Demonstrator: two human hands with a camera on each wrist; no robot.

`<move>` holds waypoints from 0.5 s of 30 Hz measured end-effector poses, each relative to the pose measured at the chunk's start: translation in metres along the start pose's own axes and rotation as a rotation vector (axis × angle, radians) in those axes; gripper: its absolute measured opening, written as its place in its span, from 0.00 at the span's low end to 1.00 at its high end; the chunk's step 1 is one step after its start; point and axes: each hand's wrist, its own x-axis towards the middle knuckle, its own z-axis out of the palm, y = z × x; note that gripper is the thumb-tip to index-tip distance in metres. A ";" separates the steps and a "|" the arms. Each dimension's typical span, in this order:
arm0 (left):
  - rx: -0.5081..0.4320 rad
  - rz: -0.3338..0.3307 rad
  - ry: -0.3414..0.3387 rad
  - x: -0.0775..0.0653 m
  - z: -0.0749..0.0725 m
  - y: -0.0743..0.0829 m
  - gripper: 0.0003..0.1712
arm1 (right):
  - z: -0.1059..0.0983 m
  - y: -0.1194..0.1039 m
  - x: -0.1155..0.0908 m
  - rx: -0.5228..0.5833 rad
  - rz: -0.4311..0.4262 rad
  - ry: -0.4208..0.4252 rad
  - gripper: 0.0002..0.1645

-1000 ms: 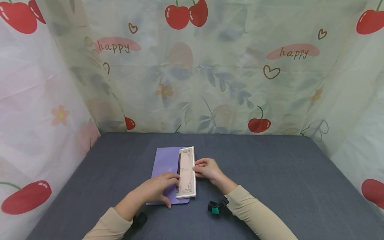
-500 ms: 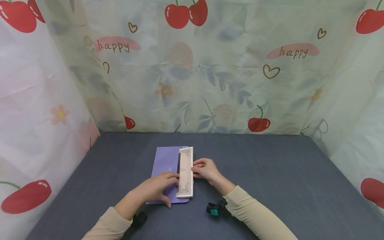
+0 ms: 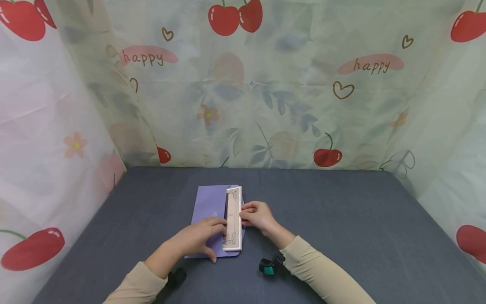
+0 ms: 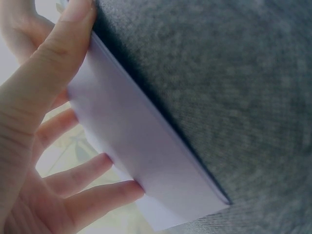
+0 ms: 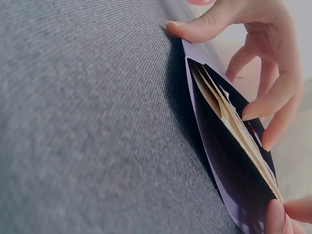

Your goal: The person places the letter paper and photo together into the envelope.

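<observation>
A purple envelope (image 3: pixel 209 200) lies on the dark table, its opening toward the right. Out of that opening sticks a cream printed card (image 3: pixel 233 219) with a scroll border and white edge; its left part is hidden inside. My left hand (image 3: pixel 201 236) holds the envelope, thumb at the near edge and fingers bent at the opening. In the left wrist view, its fingertips (image 4: pixel 131 189) touch the purple paper. My right hand (image 3: pixel 259 216) pinches the card's right edge. Seen from the right wrist, the envelope's mouth gapes around several tan paper layers (image 5: pixel 243 141).
A dark grey cloth (image 3: pixel 341 236) covers the table. Curtains (image 3: pixel 288 105) printed with cherries stand behind and at both sides. A black wrist strap with a green patch (image 3: pixel 270 268) hangs below the right sleeve.
My right hand has moved slightly left, pushing the card farther into the envelope, so a narrower strip shows. My left hand and the envelope have stayed in place.
</observation>
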 end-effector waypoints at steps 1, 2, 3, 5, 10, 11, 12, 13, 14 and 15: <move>0.003 0.005 0.004 0.000 0.000 0.000 0.36 | 0.000 0.000 0.000 0.000 0.002 -0.001 0.16; 0.005 0.009 0.008 0.000 0.000 0.000 0.36 | 0.001 -0.001 -0.001 0.001 0.003 -0.002 0.16; 0.006 0.013 0.012 0.000 0.000 0.000 0.36 | 0.001 -0.001 -0.001 0.001 0.004 -0.004 0.17; 0.010 0.020 0.020 0.000 0.000 0.000 0.36 | 0.002 -0.001 -0.002 -0.005 0.003 -0.005 0.17; 0.011 0.019 0.026 -0.001 -0.001 0.001 0.35 | 0.004 -0.002 -0.003 0.002 0.000 0.006 0.18; 0.010 0.015 0.025 -0.001 -0.001 0.001 0.35 | 0.004 -0.002 -0.003 0.006 -0.002 0.008 0.19; 0.008 0.012 0.024 -0.001 -0.001 0.001 0.35 | 0.005 -0.002 -0.003 0.012 -0.005 0.011 0.19; 0.006 0.009 0.022 -0.001 0.000 0.001 0.35 | 0.005 -0.001 -0.003 0.018 -0.008 0.012 0.19; 0.006 0.007 0.021 -0.001 0.000 0.001 0.35 | 0.006 -0.001 -0.003 0.024 -0.010 0.014 0.20; 0.006 0.004 0.020 -0.001 0.000 0.001 0.35 | 0.006 -0.001 -0.003 0.027 -0.016 0.015 0.20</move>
